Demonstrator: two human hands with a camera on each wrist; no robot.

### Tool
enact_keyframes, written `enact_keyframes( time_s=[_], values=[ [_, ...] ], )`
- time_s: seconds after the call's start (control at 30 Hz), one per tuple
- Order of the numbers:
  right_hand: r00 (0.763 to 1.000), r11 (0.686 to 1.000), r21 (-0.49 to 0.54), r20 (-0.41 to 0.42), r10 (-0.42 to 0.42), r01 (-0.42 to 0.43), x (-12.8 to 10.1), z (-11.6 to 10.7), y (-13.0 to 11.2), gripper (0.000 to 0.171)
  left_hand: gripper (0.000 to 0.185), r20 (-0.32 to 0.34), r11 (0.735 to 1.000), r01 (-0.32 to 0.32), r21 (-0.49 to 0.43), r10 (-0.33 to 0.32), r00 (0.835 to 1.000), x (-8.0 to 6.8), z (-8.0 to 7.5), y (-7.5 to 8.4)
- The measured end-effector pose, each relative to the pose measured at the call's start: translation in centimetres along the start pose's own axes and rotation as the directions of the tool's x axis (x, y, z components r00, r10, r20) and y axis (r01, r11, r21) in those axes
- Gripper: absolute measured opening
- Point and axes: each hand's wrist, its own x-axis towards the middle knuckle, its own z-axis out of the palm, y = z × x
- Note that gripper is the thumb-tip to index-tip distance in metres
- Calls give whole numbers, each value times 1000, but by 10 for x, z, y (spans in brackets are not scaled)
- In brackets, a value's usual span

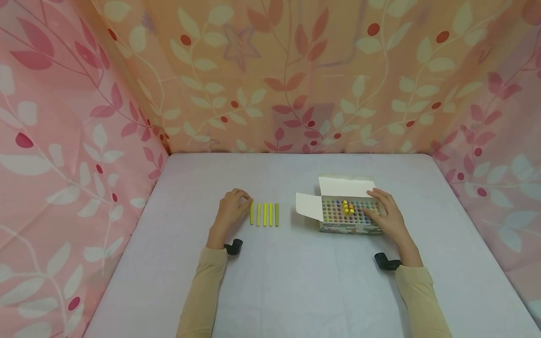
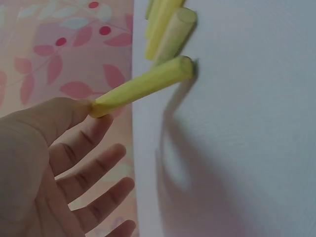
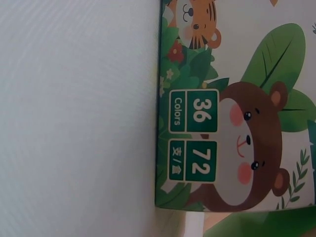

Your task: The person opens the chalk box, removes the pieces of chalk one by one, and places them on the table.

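Note:
In the head view my left hand (image 1: 231,209) is at the left end of a short row of yellow and yellow-green chalk sticks (image 1: 265,214). Its thumb and index finger pinch one end of a yellow chalk stick (image 2: 143,85); the other fingers stay spread apart. An open cardboard chalk box (image 1: 348,228) stands to the right, filled with rows of coloured round ends. Several yellow-tipped sticks (image 1: 346,210) poke up above the others. Over the right end of the box rests my right hand (image 1: 390,218), thumb above the chalk rows, fingers by the raised back flap.
The box's white back flap (image 1: 344,186) and left side flap (image 1: 308,206) are folded out. Animal drawings and a "36 Colors" label (image 3: 193,111) cover its front. A white cloth covers the table (image 1: 296,291); a floral curtain (image 1: 253,80) hangs around it. Black wrist cameras (image 1: 234,247) sit on both wrists.

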Motion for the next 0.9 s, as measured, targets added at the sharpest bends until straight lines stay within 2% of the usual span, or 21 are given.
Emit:
enact_keyframes(
  time_s=[0.17,0.37,0.7,0.9],
  values=[
    [1000,1000,3,-2,-1,1,1,1,2,57,27,0,998,50,-23,-50,999,2,9,-8],
    [1000,1000,-6,-1,2,-2,1,1,3,57,27,4,996,89,-8,-89,996,6,17,-13],
    [1000,1000,-13,-1,0,0,1,2,4,58,26,-22,996,86,26,-86,996,8,20,-10],
    [1000,1000,-9,-3,-11,11,0,1,2,57,27,-13,993,102,64,-101,995,10,22,-9]
  ],
)
